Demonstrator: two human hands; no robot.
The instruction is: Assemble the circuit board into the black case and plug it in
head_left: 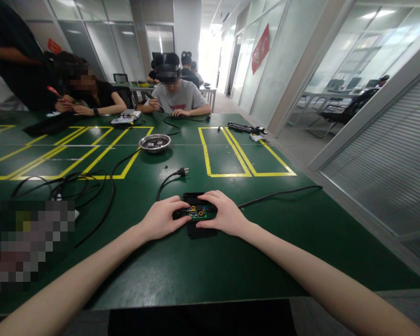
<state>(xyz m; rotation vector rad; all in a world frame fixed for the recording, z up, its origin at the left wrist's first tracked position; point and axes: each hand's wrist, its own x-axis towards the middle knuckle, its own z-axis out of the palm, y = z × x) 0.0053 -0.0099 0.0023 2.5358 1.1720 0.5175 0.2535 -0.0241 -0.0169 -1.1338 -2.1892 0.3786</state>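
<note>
A small green circuit board with copper-coloured coils sits between my hands, low over the table in front of me. At its left end are the thumb and fingers of my left hand, closed in a grip. My right hand curls around its right end, thumb at the near side and fingers at the far side. Black plastic casing pieces show beneath and beyond the board, partly covered by my fingers. From the left side runs a black cord ending in a power plug; another black cable stretches off to the right.
Beyond the plug stands a metal bowl with small metal parts. Coiled black cables lie at left beside a blurred-out object. A folded black tripod rests at the far right. Across the green table, other people sit working.
</note>
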